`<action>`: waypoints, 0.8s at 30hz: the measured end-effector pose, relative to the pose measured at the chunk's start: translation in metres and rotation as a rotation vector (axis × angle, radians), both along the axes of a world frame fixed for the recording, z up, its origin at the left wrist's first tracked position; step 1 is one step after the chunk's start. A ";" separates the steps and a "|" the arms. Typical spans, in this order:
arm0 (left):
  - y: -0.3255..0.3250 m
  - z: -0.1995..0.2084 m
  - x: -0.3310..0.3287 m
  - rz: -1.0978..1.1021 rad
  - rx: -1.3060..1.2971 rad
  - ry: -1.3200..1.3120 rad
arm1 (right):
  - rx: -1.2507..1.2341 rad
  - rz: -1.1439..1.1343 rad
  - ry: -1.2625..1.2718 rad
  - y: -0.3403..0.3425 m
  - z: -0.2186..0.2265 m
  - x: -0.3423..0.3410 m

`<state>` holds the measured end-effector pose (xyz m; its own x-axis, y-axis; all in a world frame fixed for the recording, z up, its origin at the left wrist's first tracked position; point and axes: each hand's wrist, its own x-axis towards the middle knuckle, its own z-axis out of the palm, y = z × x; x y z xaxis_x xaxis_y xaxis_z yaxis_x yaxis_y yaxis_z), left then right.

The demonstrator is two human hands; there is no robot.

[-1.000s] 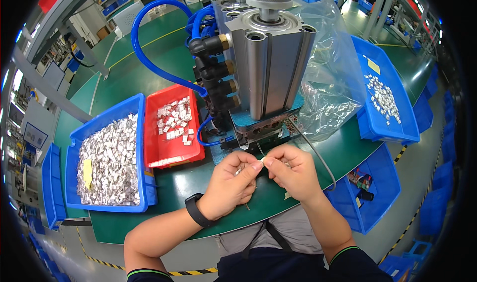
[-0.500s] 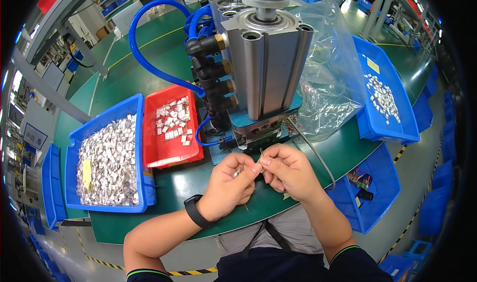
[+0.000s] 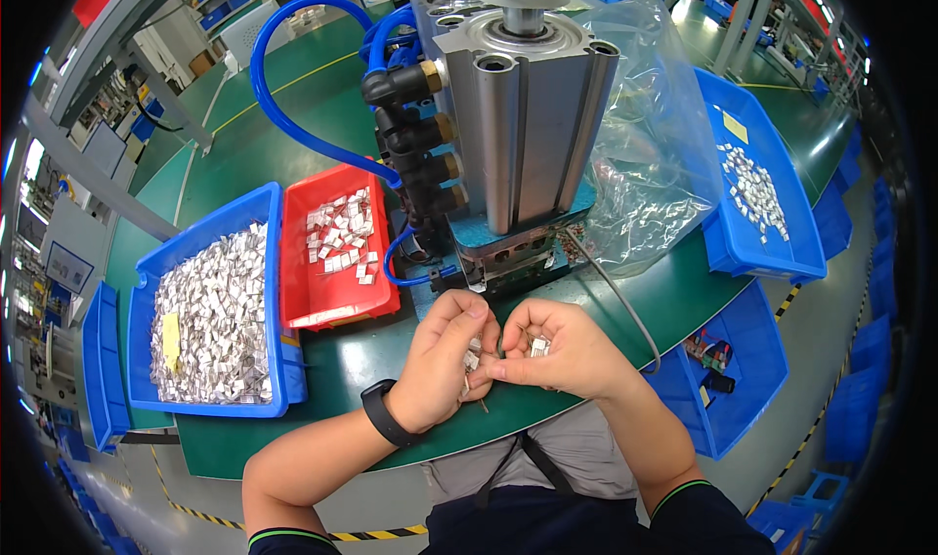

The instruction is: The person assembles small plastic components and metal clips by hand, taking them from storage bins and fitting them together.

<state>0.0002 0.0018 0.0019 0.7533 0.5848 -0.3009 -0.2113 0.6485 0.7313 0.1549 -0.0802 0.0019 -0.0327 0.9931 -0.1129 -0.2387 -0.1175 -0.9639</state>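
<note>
While my two hands meet in front of the machine [image 3: 528, 135], each holds small white goods.
My left hand [image 3: 451, 355] is curled around several white parts [image 3: 473, 360]; my right hand [image 3: 567, 355] cups a white piece [image 3: 539, 346] in bent fingers, its thumb apparently touching the left hand. Straight ahead stands the machine, left hand slightly nearer. Long axis: too small to tell. The red tray [image 3: 342, 316] lies ahead-left, nearer the left hand.

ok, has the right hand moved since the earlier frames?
Yes, slightly: judged against the metal cylinder block, the right hand has drawn back, lower in the picture and farther from it.
</note>
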 end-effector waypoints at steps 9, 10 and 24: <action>0.001 0.000 -0.001 -0.002 -0.004 -0.007 | -0.194 0.072 0.001 0.000 0.003 0.003; 0.001 0.000 -0.002 -0.002 -0.005 -0.006 | -0.152 0.054 0.051 -0.001 0.003 0.003; 0.001 0.001 -0.004 -0.022 -0.008 -0.006 | -0.045 0.004 0.050 -0.004 0.006 0.001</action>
